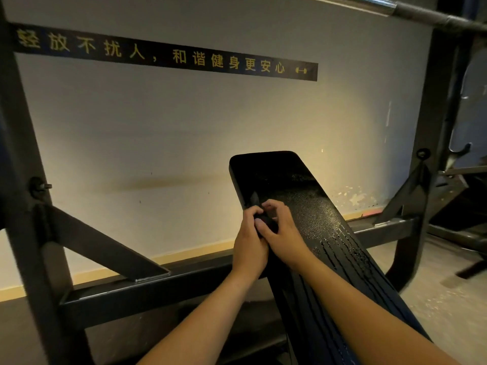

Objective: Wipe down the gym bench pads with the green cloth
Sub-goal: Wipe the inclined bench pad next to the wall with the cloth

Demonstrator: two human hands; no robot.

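Observation:
A long black bench pad [311, 201] runs from the lower right up toward the wall, its surface pebbled and cracked near the middle. Over its left edge, my left hand [249, 243] and my right hand [283, 233] meet. Both grip a small bunched cloth [264, 219] that looks very dark in this dim light. A corner of it sticks up above my left fingers. Most of the cloth is hidden inside my hands.
A black steel rack frame [147, 285] surrounds the bench, with a crossbar behind the pad and uprights left and right. A barbell [411, 11] rests across the top right. A pale wall with a black banner [168, 55] stands close behind. More equipment sits at far right.

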